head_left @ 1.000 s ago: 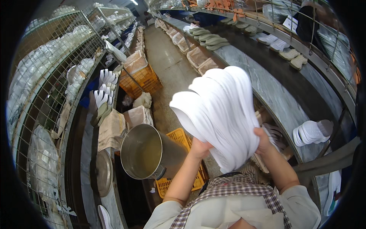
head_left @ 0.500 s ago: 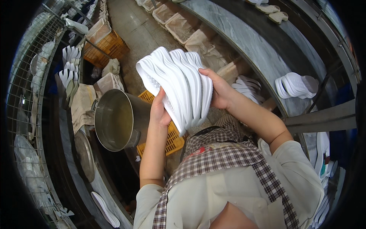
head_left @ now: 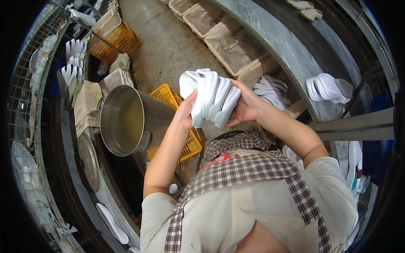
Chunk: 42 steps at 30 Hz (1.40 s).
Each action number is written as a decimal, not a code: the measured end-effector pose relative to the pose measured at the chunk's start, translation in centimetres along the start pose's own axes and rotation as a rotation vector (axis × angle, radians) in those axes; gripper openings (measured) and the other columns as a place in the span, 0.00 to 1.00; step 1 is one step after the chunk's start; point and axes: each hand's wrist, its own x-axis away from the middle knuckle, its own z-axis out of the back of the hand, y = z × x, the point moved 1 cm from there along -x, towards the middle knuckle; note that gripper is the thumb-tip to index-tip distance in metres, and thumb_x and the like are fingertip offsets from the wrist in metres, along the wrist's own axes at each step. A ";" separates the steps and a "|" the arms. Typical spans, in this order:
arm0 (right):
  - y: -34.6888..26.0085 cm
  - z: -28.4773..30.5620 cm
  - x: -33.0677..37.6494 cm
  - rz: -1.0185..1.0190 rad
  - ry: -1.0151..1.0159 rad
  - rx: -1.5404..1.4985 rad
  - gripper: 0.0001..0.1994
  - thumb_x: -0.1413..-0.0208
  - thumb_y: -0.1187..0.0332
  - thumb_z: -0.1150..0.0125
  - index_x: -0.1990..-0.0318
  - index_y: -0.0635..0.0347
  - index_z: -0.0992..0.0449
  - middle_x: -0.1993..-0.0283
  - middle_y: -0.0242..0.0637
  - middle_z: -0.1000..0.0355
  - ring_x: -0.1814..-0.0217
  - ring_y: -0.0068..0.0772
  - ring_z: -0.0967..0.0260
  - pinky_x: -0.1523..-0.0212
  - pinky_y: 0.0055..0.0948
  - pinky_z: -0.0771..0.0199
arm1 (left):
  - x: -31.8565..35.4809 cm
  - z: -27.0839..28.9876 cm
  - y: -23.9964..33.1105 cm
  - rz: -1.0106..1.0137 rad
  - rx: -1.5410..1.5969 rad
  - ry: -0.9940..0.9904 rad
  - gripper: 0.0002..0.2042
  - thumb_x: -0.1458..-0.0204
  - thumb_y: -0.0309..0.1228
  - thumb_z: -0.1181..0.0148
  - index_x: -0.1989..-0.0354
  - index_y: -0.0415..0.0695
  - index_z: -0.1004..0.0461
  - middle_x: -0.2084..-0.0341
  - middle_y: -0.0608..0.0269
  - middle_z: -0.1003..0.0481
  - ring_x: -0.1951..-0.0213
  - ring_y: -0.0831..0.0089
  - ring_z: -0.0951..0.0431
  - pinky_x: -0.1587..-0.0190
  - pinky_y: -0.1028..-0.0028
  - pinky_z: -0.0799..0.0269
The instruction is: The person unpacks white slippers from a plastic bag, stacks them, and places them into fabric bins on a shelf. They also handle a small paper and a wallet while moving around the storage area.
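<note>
Workshop floor, white sole stack (head_left: 210, 98) between left hand (head_left: 186, 113), right hand (head_left: 246, 106).

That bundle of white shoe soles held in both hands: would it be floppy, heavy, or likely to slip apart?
The white soles look fairly stiff: they keep their curved shape, unsupported. Probably light, since the left hand and right hand hold many together. Being loose and fanned, they may slide apart if the squeeze eases.

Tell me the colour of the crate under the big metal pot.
Yellow: the plastic crate shows best in the head view.
</note>
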 end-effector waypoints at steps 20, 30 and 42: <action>0.3 0.9 -0.7 0.125 -0.044 0.120 0.40 0.51 0.33 0.62 0.37 0.52 0.45 0.35 0.48 0.51 0.35 0.56 0.54 0.43 0.65 0.54 | 0.6 -0.7 0.2 0.015 0.075 -0.044 0.27 0.43 0.40 0.51 0.41 0.36 0.45 0.45 0.48 0.37 0.44 0.55 0.35 0.42 0.57 0.40; -0.5 -0.3 0.8 0.736 -0.248 0.283 0.43 0.50 0.55 0.41 0.34 0.58 0.62 0.35 0.45 0.52 0.33 0.39 0.53 0.37 0.38 0.48 | 2.1 -1.8 1.9 -0.373 -0.084 -0.229 0.25 0.44 0.33 0.50 0.40 0.35 0.48 0.45 0.49 0.37 0.45 0.57 0.33 0.46 0.60 0.33; -1.7 -2.9 3.8 0.888 -0.104 0.673 0.48 0.56 0.57 0.33 0.36 0.69 0.59 0.37 0.51 0.49 0.35 0.39 0.50 0.37 0.34 0.49 | 2.2 -0.8 2.2 -0.489 -0.178 -0.222 0.23 0.47 0.33 0.44 0.44 0.38 0.38 0.49 0.59 0.32 0.50 0.65 0.29 0.50 0.66 0.31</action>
